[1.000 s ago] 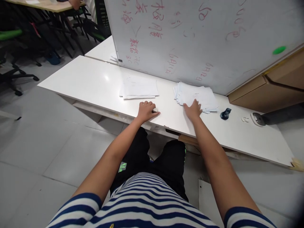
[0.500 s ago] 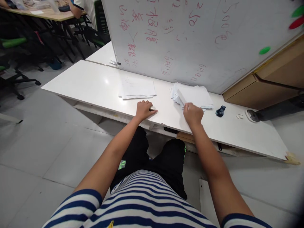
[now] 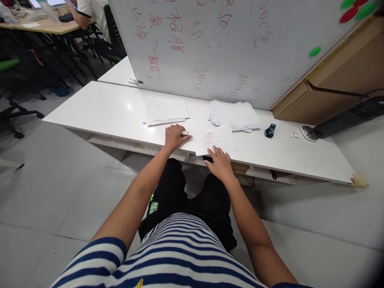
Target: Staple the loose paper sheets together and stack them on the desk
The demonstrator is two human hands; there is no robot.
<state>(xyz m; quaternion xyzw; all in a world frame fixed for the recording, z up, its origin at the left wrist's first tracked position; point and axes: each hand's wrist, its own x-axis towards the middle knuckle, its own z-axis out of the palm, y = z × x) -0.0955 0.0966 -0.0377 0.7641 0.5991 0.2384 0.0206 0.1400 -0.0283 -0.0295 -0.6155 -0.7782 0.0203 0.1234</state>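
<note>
A printed sheet of paper (image 3: 214, 138) with faint red marks lies in front of me, its near edge at the front of the white desk. My right hand (image 3: 220, 162) rests on that near edge, fingers spread. Just left of the sheet, my left hand (image 3: 175, 138) is closed around a small pale object (image 3: 184, 133), mostly hidden by the fingers. Behind the left hand lies a stack of papers (image 3: 166, 111). A larger, uneven paper pile (image 3: 240, 114) sits at the back, right of the sheet.
A whiteboard (image 3: 204, 48) with red writing stands along the desk's back (image 3: 99, 108). To the right are a small dark blue object (image 3: 270, 131), a small white piece (image 3: 293, 135), a rounded white item (image 3: 309, 133) and cardboard boxes (image 3: 300, 102). A person (image 3: 90, 16) sits far left.
My right hand lifted a sheet off the right pile and laid it down in front of me, then opened on its near edge. The left hand stayed closed on the pale object.
</note>
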